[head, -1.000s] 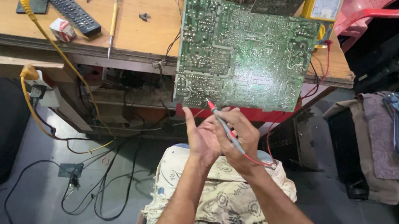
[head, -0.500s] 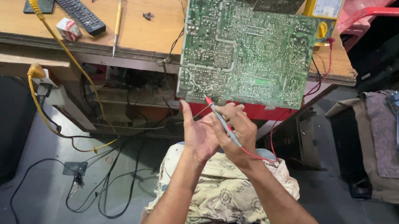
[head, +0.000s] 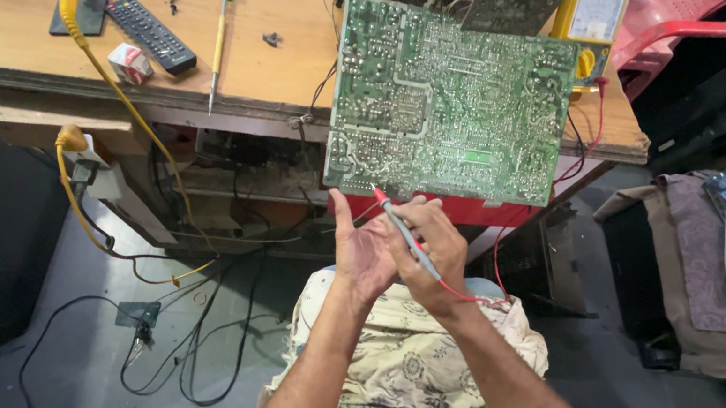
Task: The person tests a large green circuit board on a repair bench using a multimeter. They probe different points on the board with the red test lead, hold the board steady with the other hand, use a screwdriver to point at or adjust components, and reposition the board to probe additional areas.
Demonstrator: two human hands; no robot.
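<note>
Probe first: a slim red-tipped test probe, and the right hand has its fingers closed around the shaft, pen-style. Its long axis runs on a slant, red tip up and to the left, the red lead trailing down past the wrist. That tip sits just short of the near edge of the green circuit board, close to the board's near-left corner; whether it touches the solder side, I cannot tell. The left hand is right beside it, fingers spread and holding nothing, its palm turned toward the right hand and touching or nearly touching it. So the right hand is the one nearer the board, which lies up and away from the fingers.

Board leans over the near edge of the wooden bench, solder face up. At the bench's right end stands a yellow analog multimeter. Toward the far-left corner lie a black remote control and a green-handled screwdriver. No containers to report.
</note>
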